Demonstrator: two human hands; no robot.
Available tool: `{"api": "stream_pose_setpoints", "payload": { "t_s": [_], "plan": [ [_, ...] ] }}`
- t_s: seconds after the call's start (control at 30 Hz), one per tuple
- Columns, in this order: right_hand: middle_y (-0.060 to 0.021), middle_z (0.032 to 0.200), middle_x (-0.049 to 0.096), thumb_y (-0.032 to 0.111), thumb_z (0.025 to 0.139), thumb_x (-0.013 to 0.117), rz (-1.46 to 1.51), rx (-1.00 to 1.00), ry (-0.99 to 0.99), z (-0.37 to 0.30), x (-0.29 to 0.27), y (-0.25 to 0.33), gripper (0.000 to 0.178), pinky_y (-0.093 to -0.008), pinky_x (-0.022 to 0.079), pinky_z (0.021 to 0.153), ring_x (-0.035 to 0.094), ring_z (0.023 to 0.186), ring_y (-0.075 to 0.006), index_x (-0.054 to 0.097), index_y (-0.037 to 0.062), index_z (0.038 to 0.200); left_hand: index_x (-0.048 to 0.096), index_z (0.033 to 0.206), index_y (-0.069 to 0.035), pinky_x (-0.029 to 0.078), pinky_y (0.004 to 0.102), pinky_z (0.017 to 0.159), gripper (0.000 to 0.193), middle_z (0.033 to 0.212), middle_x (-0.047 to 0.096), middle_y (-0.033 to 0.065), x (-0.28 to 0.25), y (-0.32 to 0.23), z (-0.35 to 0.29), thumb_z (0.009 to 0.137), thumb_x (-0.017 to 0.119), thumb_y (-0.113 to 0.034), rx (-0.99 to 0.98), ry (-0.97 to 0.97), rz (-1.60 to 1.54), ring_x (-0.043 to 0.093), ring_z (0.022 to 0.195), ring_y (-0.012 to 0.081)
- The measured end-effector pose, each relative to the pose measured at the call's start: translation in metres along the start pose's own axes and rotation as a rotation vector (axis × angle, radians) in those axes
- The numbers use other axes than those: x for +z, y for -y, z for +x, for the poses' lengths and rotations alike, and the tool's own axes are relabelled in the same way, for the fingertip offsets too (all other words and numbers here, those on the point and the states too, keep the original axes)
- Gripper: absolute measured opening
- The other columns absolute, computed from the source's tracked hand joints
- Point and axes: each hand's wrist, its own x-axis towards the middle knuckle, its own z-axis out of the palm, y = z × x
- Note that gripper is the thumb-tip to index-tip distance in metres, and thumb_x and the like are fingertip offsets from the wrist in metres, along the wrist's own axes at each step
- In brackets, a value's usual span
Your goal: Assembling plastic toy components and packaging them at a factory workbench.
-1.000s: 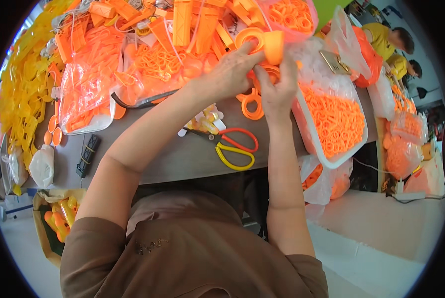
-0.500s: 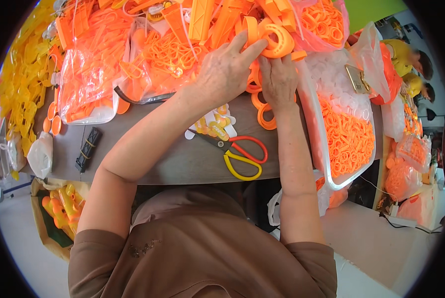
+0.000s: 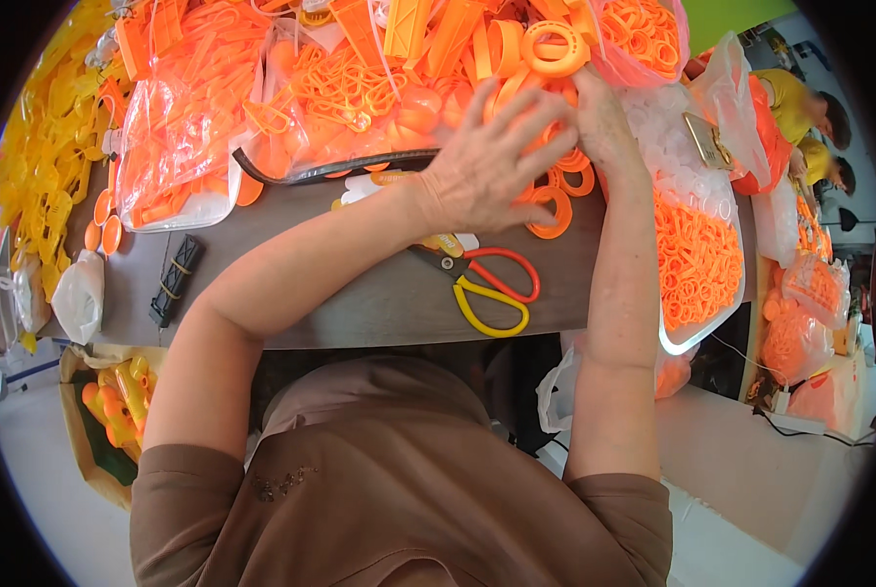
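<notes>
My left hand [image 3: 492, 161] is spread and slightly blurred above the table, with nothing visible in it. Beside it, my right hand [image 3: 599, 122] reaches up to a thick orange ring [image 3: 533, 49] on the heap of orange plastic parts. Its fingertips are partly hidden there, so I cannot tell whether it grips the ring. Several smaller orange rings [image 3: 564, 212] lie below and between the hands. Scissors [image 3: 447, 262] with one red and one yellow handle rest near the table's front edge. Printed yellow-and-white pieces [image 3: 368, 186] are partly covered by my left forearm.
On the right stands a white tub [image 3: 675, 344] of small orange rings [image 3: 694, 264], with a gold phone [image 3: 707, 140] above them. Bags of orange parts [image 3: 188, 117] fill the back left. A black strip [image 3: 281, 180] and a black banded object [image 3: 176, 282] lie leftward. Two people sit far right.
Both hands were together at the thick ring. My left hand has drawn back toward me and spread its fingers; my right hand has shifted right and slightly farther away. The ring now sits flatter, farther back.
</notes>
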Motion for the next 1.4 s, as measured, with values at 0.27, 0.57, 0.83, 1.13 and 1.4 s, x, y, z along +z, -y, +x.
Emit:
{"api": "stream_pose_setpoints", "payload": {
  "t_s": [0.27,0.57,0.83,1.13,1.4],
  "plan": [
    [-0.0126,0.115,0.061,0.018,0.086,0.062,-0.146,0.209,0.11,-0.004,-0.037,0.005,0.037,-0.0319,0.048,0.086,0.061,0.101,-0.0222,0.058,0.0,0.118,0.051,0.126,-0.019,0.021,0.062,0.108,0.058,0.142,0.035,0.0137,0.017,0.011,0.008,0.074,0.072,-0.031,0.078,0.21,0.329,0.031,0.133,0.0333],
    [-0.0225,0.117,0.055,0.018,0.086,0.065,-0.353,-0.086,-0.381,-0.098,0.019,0.024,0.039,-0.0434,0.043,0.092,0.053,0.109,-0.0383,0.055,-0.0024,0.117,0.057,0.117,-0.015,0.021,0.0579,0.11,0.039,0.138,0.041,0.0126,0.024,0.03,0.021,0.079,0.063,-0.019,0.126,0.214,0.364,0.032,0.133,0.0297],
    [-0.021,0.124,0.048,0.015,0.076,0.072,-0.65,-0.154,-0.296,-0.117,0.048,-0.001,0.038,-0.0443,0.042,0.087,0.049,0.111,-0.0369,0.059,0.0038,0.11,0.06,0.113,-0.012,0.021,0.0575,0.111,0.036,0.136,0.043,0.0128,0.004,0.025,0.009,0.078,0.063,-0.017,0.164,0.173,0.234,0.034,0.134,0.0284],
    [-0.0215,0.123,0.052,0.002,0.077,0.065,-0.544,-0.068,-0.236,-0.103,0.039,-0.004,0.028,-0.0436,0.044,0.093,0.051,0.109,-0.0393,0.059,-0.0005,0.105,0.062,0.11,-0.014,0.022,0.0572,0.11,0.034,0.138,0.043,0.0102,0.005,0.007,-0.016,0.082,0.062,-0.034,0.197,0.302,0.204,0.034,0.134,0.0264],
    [-0.0148,0.108,0.064,0.029,0.089,0.06,-0.383,0.051,-0.487,-0.011,-0.058,0.025,0.033,-0.0356,0.044,0.088,0.059,0.101,-0.025,0.061,0.0001,0.106,0.061,0.107,-0.016,0.024,0.0577,0.109,0.028,0.137,0.042,0.01,0.014,0.013,-0.005,0.085,0.058,-0.035,0.258,0.278,0.308,0.032,0.134,0.0282]
  ]
}}
